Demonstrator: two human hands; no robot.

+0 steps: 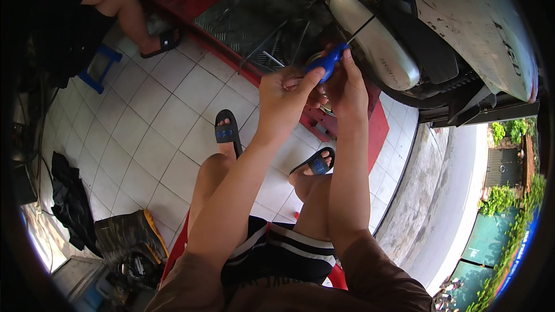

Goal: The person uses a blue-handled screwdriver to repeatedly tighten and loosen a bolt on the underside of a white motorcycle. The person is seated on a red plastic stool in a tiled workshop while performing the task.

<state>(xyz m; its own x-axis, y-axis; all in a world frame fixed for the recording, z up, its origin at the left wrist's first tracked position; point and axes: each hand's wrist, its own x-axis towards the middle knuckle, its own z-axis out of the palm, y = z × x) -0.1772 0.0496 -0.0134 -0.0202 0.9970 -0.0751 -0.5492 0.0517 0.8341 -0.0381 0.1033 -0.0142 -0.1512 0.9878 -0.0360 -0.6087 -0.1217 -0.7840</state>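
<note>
My left hand [292, 89] grips the rear end of a blue-handled screwdriver [328, 63], thumb along the handle. Beside it, my right hand [351, 84] closes on the same handle nearer the metal shaft [363, 28], which points up and to the right. Just past the tool is the rear of a scooter, with a silver exhaust cover [387, 58], a black tyre and a pale body panel [462, 11]. A round metal part behind my fingers is mostly hidden.
A red lift platform [376, 138] bears the scooter. At the upper left another person's leg [130, 17] is beside a blue stool [92, 75]. Black cloth [72, 202] and bags lie lower left on the tiled floor [156, 138]. A street runs at the right.
</note>
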